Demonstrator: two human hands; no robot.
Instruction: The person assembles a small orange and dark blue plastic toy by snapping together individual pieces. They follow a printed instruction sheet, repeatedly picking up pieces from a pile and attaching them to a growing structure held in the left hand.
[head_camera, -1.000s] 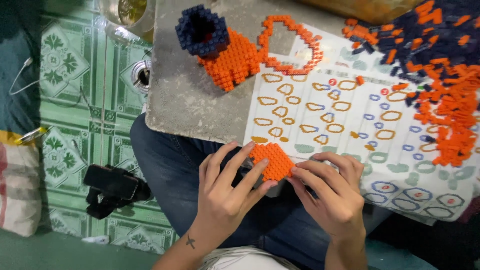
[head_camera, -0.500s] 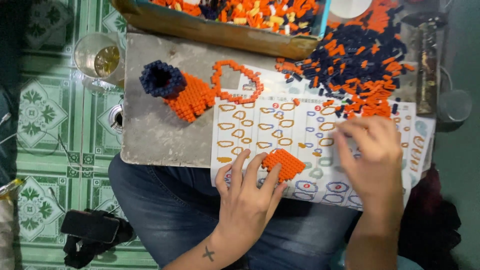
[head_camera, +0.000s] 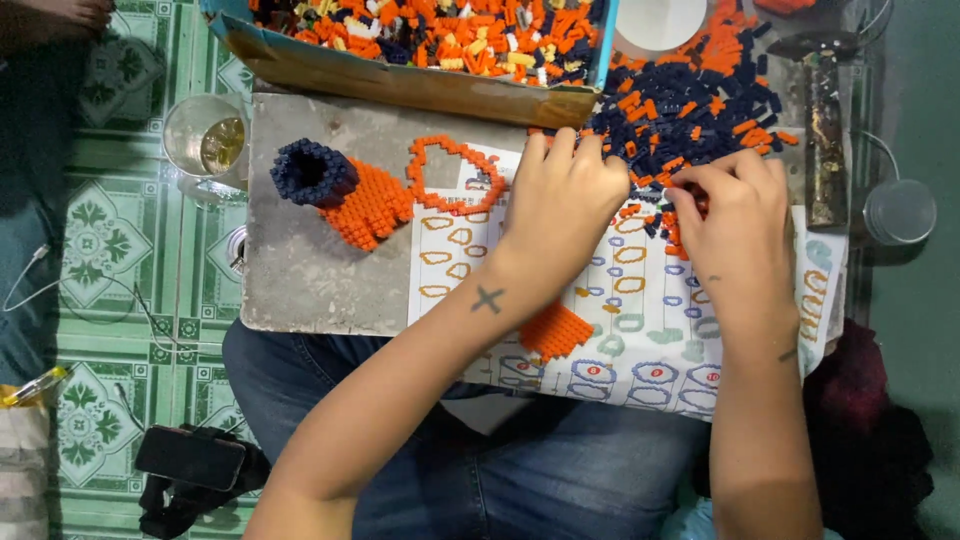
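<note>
1. A small flat orange brick piece (head_camera: 556, 330) lies on the instruction sheet (head_camera: 640, 350) near the desk's near edge, just beside the left forearm and apart from both hands.
2. The instruction sheet, printed with orange and blue outline shapes, covers the right half of the grey desk (head_camera: 300, 270) and overhangs its near edge above the person's jeans.
3. The left hand (head_camera: 570, 195) lies palm down at the far edge of the sheet, fingers curled onto loose bricks; whether it grips one cannot be told.
4. The right hand (head_camera: 725, 215) sits just beside it to the right, fingertips pinched on small orange bricks at the edge of the brick pile (head_camera: 700, 100).
5. That pile of loose navy and orange bricks fills the desk's far right corner.
6. Left of the hands, an orange ring of bricks (head_camera: 455, 175) lies flat; further left lies an orange and navy built tube (head_camera: 340, 190).
7. A cardboard box of mixed bricks (head_camera: 400, 80) stands along the far edge.
</note>
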